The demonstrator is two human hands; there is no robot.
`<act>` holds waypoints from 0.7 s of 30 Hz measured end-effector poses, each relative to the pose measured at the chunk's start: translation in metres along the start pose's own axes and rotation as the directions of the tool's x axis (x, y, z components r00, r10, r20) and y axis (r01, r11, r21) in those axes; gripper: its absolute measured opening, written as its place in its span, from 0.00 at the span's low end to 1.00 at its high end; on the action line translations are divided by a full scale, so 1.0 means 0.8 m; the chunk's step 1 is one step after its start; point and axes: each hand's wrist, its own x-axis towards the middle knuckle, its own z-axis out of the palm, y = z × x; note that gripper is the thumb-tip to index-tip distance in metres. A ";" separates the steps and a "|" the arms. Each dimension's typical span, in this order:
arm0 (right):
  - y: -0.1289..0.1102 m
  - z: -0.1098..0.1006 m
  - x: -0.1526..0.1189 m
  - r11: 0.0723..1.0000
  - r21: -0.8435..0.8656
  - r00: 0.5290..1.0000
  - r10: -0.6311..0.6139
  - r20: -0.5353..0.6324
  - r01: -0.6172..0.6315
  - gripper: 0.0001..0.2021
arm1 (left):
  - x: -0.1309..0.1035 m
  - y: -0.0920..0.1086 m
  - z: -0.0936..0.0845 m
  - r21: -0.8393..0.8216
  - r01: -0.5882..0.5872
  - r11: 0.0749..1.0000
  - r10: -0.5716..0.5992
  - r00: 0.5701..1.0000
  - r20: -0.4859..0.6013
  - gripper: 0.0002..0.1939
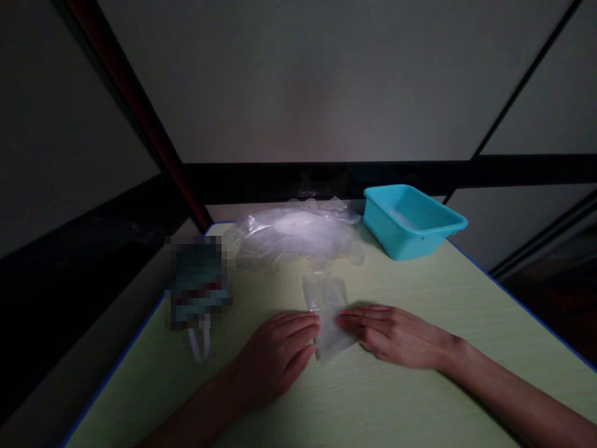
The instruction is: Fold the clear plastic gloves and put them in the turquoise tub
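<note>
A small translucent plastic bag (330, 317) lies flat on the pale green table (401, 404), between my two hands. My left hand (282, 354) is at the bag's left edge, its fingers pressed together over that edge. On the other side, my right hand (394, 333) has its fingertips on the bag's right part, the fingers held close together. The undersides of both hands and the tips of the thumbs are partly hidden. Just beyond the small bag rests a large heap of clear plastic (298, 233).
At the back right corner stands a turquoise plastic basin (405, 239) with something pale inside. A blurred-out item (198, 283) with a white strap is at the left edge. Behind the table rises a grey panelled surface with a black band.
</note>
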 end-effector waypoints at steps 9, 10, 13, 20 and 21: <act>0.013 -0.018 0.025 0.714 0.548 0.884 0.453 0.114 -0.436 0.04 | 0.009 -0.011 0.010 -0.481 0.446 0.755 -0.476 0.877 0.064 0.23; 0.018 -0.017 0.032 0.686 0.575 0.873 0.475 0.110 -0.446 0.03 | 0.013 -0.012 0.011 -0.531 0.477 0.700 -0.523 0.849 0.073 0.25; 0.033 -0.009 0.053 0.608 0.637 0.840 0.528 0.121 -0.474 0.05 | 0.022 -0.011 0.013 -0.630 0.544 0.555 -0.632 0.768 0.106 0.32; 0.057 0.014 0.076 0.397 0.715 0.734 0.637 0.237 -0.576 0.06 | 0.037 -0.015 0.021 -0.705 0.589 0.394 -0.747 0.652 0.127 0.37; 0.058 0.015 0.077 0.379 0.718 0.722 0.647 0.245 -0.584 0.06 | 0.038 -0.017 0.022 -0.697 0.599 0.394 -0.761 0.638 0.117 0.37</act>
